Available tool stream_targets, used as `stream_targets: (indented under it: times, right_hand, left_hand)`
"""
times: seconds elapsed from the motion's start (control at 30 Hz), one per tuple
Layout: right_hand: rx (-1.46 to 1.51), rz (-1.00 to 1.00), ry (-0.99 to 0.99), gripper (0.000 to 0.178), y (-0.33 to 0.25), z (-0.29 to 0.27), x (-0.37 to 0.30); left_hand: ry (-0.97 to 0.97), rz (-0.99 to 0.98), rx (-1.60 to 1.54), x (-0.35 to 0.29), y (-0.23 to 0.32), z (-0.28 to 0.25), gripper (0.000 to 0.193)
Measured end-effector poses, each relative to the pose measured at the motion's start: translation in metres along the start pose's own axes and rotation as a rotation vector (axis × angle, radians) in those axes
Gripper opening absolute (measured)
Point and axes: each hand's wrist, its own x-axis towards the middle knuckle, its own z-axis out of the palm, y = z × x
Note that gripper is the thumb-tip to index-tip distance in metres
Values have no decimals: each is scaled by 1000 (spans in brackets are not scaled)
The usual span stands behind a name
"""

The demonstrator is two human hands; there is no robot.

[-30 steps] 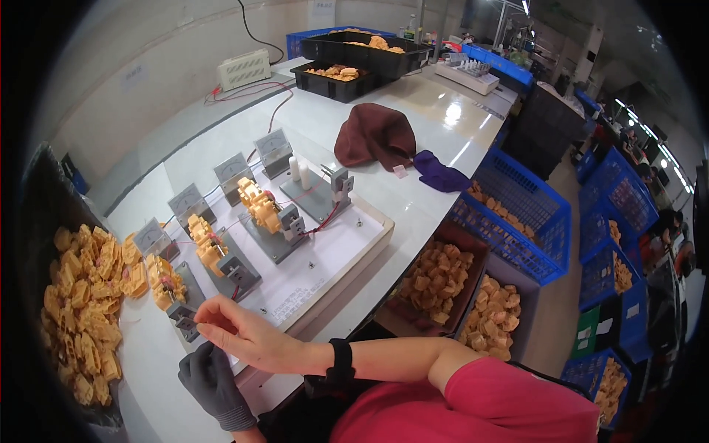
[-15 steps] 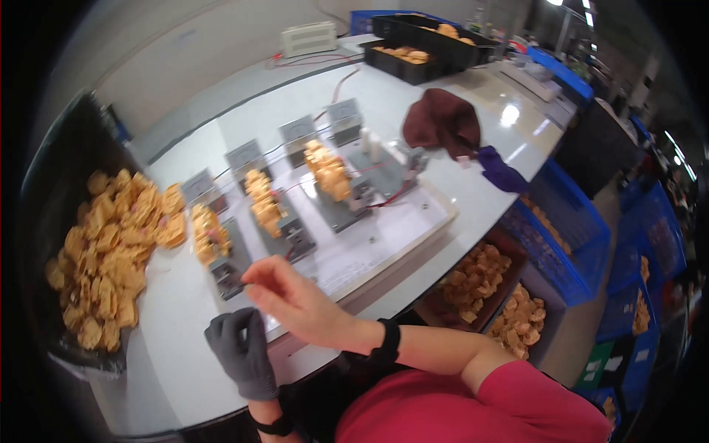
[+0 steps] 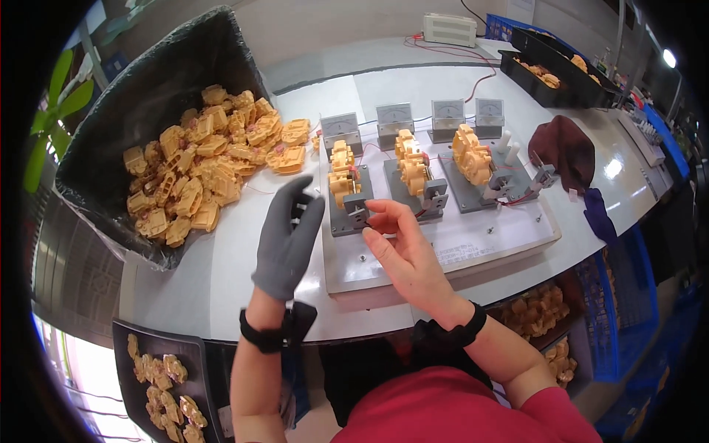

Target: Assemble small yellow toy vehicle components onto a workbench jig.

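Observation:
My left hand (image 3: 289, 238), in a grey glove, hovers over the white table left of the nearest test stand, fingers apart and nothing seen in them. My bare right hand (image 3: 406, 255) is by the grey end block (image 3: 356, 210) of that leftmost stand, thumb and fingers apart; whether a fingertip touches the block, I cannot tell. A yellow plastic gear housing (image 3: 343, 173) sits on this stand, below a small analog meter (image 3: 340, 133). Two more stands to the right hold similar gear housings (image 3: 412, 164) (image 3: 473, 155). A further stand carries white posts (image 3: 505, 142).
A large black-lined bin (image 3: 88, 166) at left holds many yellow housings, some spilling onto the table. A dark tray (image 3: 210, 384) with more stands lower left. Maroon cloth (image 3: 565, 151), black trays (image 3: 532, 83) and a power supply (image 3: 449, 29) lie farther right. Blue crates (image 3: 635, 273) stand beyond the table edge.
The view has swung left, bringing the whole bin and the lower tray in. My gloved left hand has risen toward the leftmost stand and its fingers have spread. My right hand stays near that stand.

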Motion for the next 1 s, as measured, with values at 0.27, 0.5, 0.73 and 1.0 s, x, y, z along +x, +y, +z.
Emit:
stream_targets:
  times: [0.27,0.5,0.73,1.0]
  right_hand:
    - [-58,-11,-31,42,1,3,2]
    - [-52,8,-117,45,-6,5,6]
    - [-127,-45,-43,42,-1,0,-1]
    - [-518,-212,-140,23,-3,-2,-10]
  left_hand:
    - [-437,-491,-43,97,17,-1,96]
    - [-509,-470,163,91,54,19,90]
    - [-446,-490,238,87,57,7,95]
    - [-415,-543,198,80,29,-8,95]
